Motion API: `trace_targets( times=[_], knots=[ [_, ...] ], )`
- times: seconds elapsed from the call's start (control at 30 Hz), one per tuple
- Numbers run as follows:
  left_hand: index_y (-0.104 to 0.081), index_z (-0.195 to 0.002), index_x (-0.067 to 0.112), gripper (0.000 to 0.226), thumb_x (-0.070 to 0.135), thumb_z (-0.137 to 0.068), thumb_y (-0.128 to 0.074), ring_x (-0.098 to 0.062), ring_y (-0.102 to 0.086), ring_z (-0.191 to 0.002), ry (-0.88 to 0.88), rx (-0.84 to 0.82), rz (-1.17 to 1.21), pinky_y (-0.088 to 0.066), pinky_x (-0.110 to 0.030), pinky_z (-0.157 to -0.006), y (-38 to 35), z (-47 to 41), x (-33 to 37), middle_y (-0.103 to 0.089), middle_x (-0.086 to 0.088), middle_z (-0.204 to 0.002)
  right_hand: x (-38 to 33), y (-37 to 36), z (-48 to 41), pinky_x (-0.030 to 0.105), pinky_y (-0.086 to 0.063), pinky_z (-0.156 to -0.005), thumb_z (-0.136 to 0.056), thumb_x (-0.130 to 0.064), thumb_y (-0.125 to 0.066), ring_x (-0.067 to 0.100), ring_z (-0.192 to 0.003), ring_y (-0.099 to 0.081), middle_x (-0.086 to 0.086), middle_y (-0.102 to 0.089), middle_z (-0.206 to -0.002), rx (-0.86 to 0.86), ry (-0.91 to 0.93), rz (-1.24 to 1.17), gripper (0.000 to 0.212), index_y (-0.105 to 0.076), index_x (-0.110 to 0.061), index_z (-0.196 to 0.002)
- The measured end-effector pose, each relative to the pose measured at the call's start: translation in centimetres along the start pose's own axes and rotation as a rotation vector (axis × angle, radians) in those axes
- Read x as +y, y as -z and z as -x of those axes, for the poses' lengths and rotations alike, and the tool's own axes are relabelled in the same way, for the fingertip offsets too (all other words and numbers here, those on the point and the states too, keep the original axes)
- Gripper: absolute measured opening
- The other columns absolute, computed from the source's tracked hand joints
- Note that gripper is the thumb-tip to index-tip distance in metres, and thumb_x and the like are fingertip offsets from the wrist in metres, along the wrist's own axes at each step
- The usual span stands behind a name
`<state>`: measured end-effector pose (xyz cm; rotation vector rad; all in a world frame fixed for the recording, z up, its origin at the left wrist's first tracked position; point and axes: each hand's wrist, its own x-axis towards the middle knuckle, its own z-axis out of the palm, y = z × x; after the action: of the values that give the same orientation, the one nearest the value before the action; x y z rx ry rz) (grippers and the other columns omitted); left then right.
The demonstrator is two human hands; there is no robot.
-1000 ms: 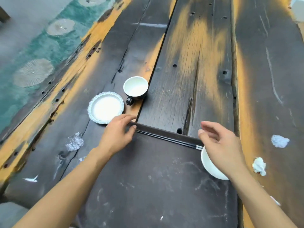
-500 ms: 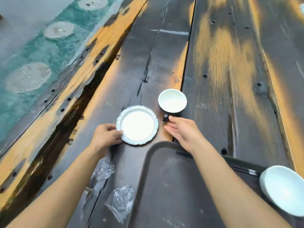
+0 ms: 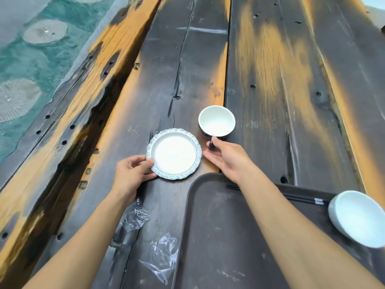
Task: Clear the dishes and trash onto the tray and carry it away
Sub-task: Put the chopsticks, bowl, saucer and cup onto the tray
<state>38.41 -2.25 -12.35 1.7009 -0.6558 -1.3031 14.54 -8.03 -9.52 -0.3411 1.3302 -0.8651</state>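
Note:
A small white plate (image 3: 176, 153) with a scalloped blue rim lies on the dark wooden table. My left hand (image 3: 131, 174) grips its near left edge, thumb on top. Just right of it stands a black cup (image 3: 216, 122), white inside, and my right hand (image 3: 227, 158) pinches its small black handle. The dark tray (image 3: 220, 236) lies at the near right under my right forearm, holding black chopsticks (image 3: 300, 198) and a white bowl (image 3: 359, 217).
Two crumpled pieces of clear plastic wrap (image 3: 136, 215) (image 3: 163, 255) lie on the table left of the tray. The table's left edge (image 3: 62, 130) drops to a teal floor.
Both hands left the tray's far rim and moved left and forward. The left hand has closed on the plate's edge and the right has reached the cup's handle. The view shifted left.

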Motion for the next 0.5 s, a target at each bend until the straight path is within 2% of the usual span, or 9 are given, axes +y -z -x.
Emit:
trace_targets(
  times=[0.07,0.13,0.27,0.4,0.5],
  knots=[
    [-0.067,-0.106,-0.008,0.018,0.002,-0.091,-0.065,-0.029,-0.063,-0.083,-0.008,0.017,0.001,-0.062,-0.028,-0.066,-0.1,0.1,-0.1,-0.065,-0.022,-0.091,0.0,0.6,0.1,0.037,-0.055,-0.096,-0.093,-0.016,-0.068,0.025,-0.102,-0.065,0.01,-0.066,-0.094,0.032,0.035,-0.012,0.017,-0.068,0.001,-0.091],
    [-0.067,-0.103,-0.007,0.015,0.002,-0.091,-0.066,-0.026,-0.064,-0.076,-0.029,0.033,0.002,-0.061,-0.027,-0.063,-0.3,0.4,0.0,-0.065,-0.022,-0.089,-0.2,1.4,0.3,0.037,-0.055,-0.096,-0.089,-0.009,-0.073,0.023,-0.096,-0.066,0.011,-0.067,-0.086,0.059,0.065,-0.084,0.015,-0.068,0.004,-0.086],
    [-0.068,-0.09,-0.002,0.003,-0.004,-0.089,-0.066,-0.014,-0.067,-0.055,-0.086,0.039,0.009,-0.059,-0.024,-0.056,-1.2,1.7,1.3,-0.066,-0.017,-0.076,-1.0,2.6,1.1,0.042,-0.058,-0.091,-0.083,0.0,-0.076,0.02,-0.083,-0.065,0.012,-0.066,-0.074,0.06,0.095,-0.16,0.013,-0.067,0.008,-0.088],
    [-0.067,-0.09,-0.005,0.005,-0.008,-0.087,-0.065,-0.013,-0.067,-0.052,-0.106,0.045,0.002,-0.06,-0.026,-0.055,-1.5,4.0,2.4,-0.07,-0.004,-0.06,-1.5,3.3,3.3,0.043,-0.059,-0.088,-0.082,0.004,-0.075,0.02,-0.079,-0.064,0.015,-0.063,-0.077,0.033,0.106,-0.164,0.014,-0.066,0.007,-0.092],
    [-0.069,-0.096,-0.007,0.009,-0.008,-0.087,-0.066,-0.015,-0.068,-0.055,-0.104,0.048,0.012,-0.061,-0.028,-0.058,-1.6,6.4,2.1,-0.071,-0.007,-0.064,-1.3,4.2,5.5,0.042,-0.059,-0.089,-0.082,0.005,-0.073,0.021,-0.077,-0.065,0.015,-0.064,-0.076,-0.004,0.131,-0.149,0.011,-0.067,0.009,-0.091]
  ],
)
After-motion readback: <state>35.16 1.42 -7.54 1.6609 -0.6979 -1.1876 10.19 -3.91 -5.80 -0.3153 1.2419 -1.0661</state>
